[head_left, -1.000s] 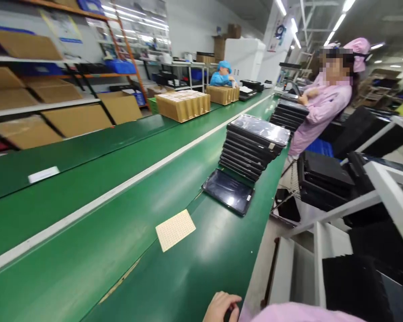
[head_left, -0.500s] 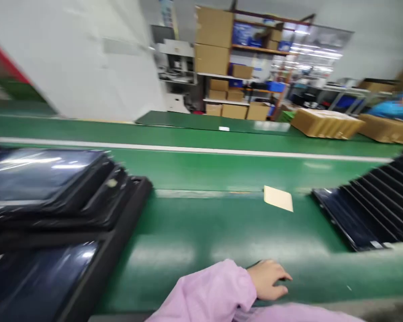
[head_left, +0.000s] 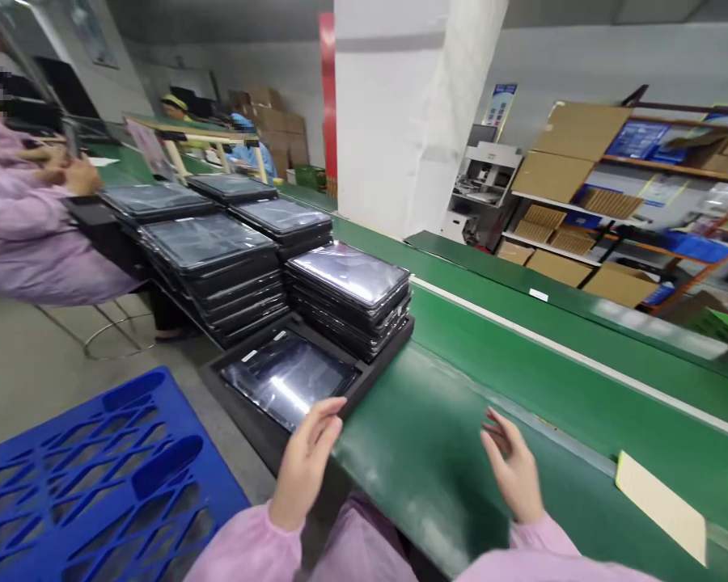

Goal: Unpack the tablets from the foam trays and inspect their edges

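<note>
While the tray point(head_left: 373, 375) beyond my left hand point(head_left: 306, 462) presumably kept its tablet point(head_left: 288, 373) from sliding, I saw that hand and my right hand point(head_left: 514, 469) empty, loosely spread.

the view swings left: the leaning stack of dark panels drops out on the right, and a blue pallet point(head_left: 173, 412) and a co-worker's pink sleeve point(head_left: 30, 234) come in on the left. where only one hand showed, two now do: the left hand point(head_left: 306, 453) near the black tray point(head_left: 379, 364), the right hand point(head_left: 513, 465) above the green bench point(head_left: 425, 404).
</note>
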### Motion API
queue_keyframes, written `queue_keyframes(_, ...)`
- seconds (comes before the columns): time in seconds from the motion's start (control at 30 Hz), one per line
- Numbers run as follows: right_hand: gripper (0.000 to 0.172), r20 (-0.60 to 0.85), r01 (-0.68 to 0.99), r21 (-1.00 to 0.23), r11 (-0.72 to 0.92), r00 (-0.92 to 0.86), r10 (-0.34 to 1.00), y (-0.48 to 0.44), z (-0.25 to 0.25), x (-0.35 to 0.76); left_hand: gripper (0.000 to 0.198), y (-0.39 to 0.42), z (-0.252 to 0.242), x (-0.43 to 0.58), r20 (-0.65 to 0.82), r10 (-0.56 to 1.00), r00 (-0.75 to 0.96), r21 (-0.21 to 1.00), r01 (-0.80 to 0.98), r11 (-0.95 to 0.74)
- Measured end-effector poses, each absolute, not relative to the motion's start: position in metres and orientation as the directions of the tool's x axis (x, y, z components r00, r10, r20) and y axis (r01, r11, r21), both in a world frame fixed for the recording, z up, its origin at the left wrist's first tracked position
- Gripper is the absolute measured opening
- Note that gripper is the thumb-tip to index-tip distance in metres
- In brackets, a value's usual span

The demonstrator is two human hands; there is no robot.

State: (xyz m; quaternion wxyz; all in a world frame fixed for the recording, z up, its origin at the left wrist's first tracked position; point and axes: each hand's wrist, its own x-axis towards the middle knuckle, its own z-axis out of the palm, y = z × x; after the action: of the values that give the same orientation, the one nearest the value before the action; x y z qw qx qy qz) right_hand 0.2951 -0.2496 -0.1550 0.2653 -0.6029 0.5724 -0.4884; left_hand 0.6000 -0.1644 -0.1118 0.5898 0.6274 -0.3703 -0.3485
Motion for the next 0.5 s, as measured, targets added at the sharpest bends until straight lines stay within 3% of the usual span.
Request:
queue_keyframes(0.07,0.061,0.238,-0.282,-0.933,-0.221,-0.028,-0.971,-0.3,-0.154,0.34,0.036,-0.172,-0.099,0.623,-0.103,-0.855,0.508,0.994,0.085,-0.069)
queue_keyframes(0.13,0.068,0.218,-0.182,-0.958,-0.221,0.034,-0.975,-0.345,-0.145,0.382,0.034,-0.188,-0.085,0.637,-0.213,-0.862,0.461,0.963,0.245,-0.107)
queue_keyframes(0.23,0.055,0.199,-0.072,-0.976,-0.205,0.083,-0.977,-0.398,-0.122,0.432,0.038,-0.223,-0.06,0.645,-0.381,-0.84,0.387,0.877,0.438,-0.196)
queue_keyframes(0.3,0.044,0.192,-0.018,-0.981,-0.195,0.092,-0.977,-0.425,-0.107,0.457,0.057,-0.248,-0.044,0.646,-0.442,-0.822,0.359,0.838,0.493,-0.236)
queue_keyframes(0.4,0.037,0.179,0.035,-0.984,-0.177,0.101,-0.979,-0.451,-0.095,0.483,0.094,-0.278,-0.031,0.644,-0.462,-0.813,0.355,0.834,0.485,-0.263)
queue_keyframes(0.5,0.034,0.176,0.048,-0.984,-0.171,0.119,-0.977,-0.465,-0.094,0.498,0.112,-0.3,-0.032,0.643,-0.445,-0.834,0.325,0.846,0.457,-0.274)
